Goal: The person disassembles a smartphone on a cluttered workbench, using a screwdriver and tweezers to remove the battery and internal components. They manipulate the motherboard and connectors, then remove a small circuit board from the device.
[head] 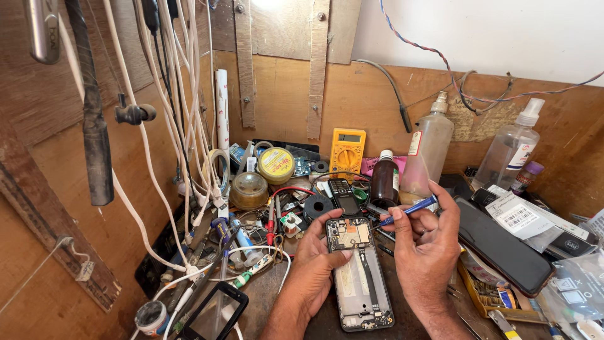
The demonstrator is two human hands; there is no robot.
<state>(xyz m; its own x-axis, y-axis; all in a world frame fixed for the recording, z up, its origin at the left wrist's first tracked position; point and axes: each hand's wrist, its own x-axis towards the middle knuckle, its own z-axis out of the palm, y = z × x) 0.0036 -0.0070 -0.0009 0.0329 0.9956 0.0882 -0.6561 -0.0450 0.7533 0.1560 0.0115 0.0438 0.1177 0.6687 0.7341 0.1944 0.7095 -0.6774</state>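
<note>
Opened phone [360, 274], back cover off and its boards and flat cable showing, lies lengthwise on the cluttered surface [277, 296] at the near middle of the scene, its top end pointing far. The left hand [318, 258] wraps its left edge, the thumb lying across the exposed inside below the upper board, so the grip is closed on the phone. The right hand [425, 249] sits just right of the phone, its grip closed on a blue-handled screwdriver [409, 211] pinched between thumb and forefingers; the handle points up and right, and the tip slants down toward the phone's upper right corner. Whether the tip touches the board cannot be told.

Just beyond the phone lies a small black keypad handset [343, 194], with a black tape roll [318, 206] to its left. Farther back a yellow multimeter [346, 151] leans against the wooden wall, and to its right stand a dark brown bottle [384, 179] and a clear pump bottle [430, 151]. A clear spray bottle [513, 148] stands at the far right. A large dark phone [503, 249] lies right of the right hand. A black phone frame [217, 313] lies at the near left, among white cables [189, 113] hanging down the left side.
</note>
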